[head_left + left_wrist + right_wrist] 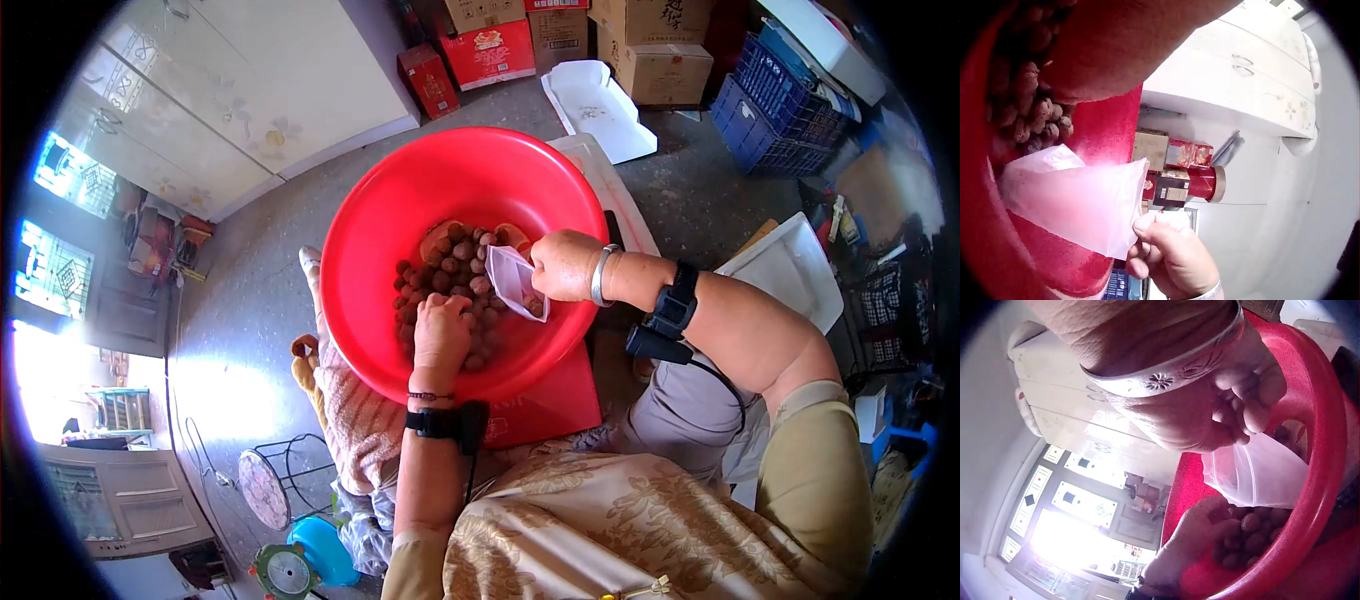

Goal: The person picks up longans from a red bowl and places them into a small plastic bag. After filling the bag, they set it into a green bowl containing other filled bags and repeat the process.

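Brown walnuts point(458, 265) lie heaped in the bottom of a large red plastic basin point(365, 180). My left hand point(441, 330) reaches down into the heap, its bent fingers on the walnuts at the near side; the palm hides part of them. With thumb and fingers my right hand point(565, 266) pinches the top edge of a thin, whitish see-through plastic bag point(512, 280). That bag hangs inside the basin, beside the heap, with its mouth spread. In the left wrist view the right thumb and fingers grip the bag point(1079, 200) at one corner.
Under the basin is a pale board point(625, 205) and a red box point(545, 400) at the near side. Cardboard boxes point(665, 75), a white tray point(598, 110) and blue crates point(775, 110) stand beyond. A round stool point(265, 490) is at the lower left.
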A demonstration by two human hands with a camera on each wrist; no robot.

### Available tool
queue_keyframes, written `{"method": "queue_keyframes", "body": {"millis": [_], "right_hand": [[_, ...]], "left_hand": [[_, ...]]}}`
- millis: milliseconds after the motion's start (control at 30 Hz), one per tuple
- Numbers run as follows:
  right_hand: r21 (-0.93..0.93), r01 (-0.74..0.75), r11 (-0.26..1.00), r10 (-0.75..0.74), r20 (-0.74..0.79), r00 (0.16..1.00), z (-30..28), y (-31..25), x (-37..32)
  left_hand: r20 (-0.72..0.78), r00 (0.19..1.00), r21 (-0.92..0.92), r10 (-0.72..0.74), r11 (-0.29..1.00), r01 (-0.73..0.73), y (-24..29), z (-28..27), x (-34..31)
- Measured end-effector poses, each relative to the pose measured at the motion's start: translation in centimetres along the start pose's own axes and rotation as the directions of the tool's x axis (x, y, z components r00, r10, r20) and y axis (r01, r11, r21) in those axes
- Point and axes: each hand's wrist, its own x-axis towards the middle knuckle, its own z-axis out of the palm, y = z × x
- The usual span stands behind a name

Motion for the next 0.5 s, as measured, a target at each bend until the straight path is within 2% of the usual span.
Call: {"method": "queue_keyframes", "body": {"millis": [233,400,433,500], "right_hand": [[-0.008,0.009,1.000,-0.009,-0.025,1.000,0.4,0.3,0.0],[-0.036,0.023,0.999,-0.024,-0.020,1.000,0.4,0.2,0.0],[-0.037,0.023,0.999,-0.023,-0.020,1.000,0.4,0.3,0.0],[-0.055,0.026,0.998,-0.027,0.001,1.000,0.3,0.4,0.0]], "left_hand": [[0.085,0.996,0.081,-0.005,0.997,-0.002,-0.3,0.7,-0.6],[0.166,0.982,0.229,-0.087,0.972,0.048,-0.3,1.0,0.1],[0.165,0.982,0.228,-0.087,0.973,0.048,-0.2,1.0,0.1],[0.052,0.992,0.188,-0.117,0.977,0.105,0.2,0.8,0.1]]}}
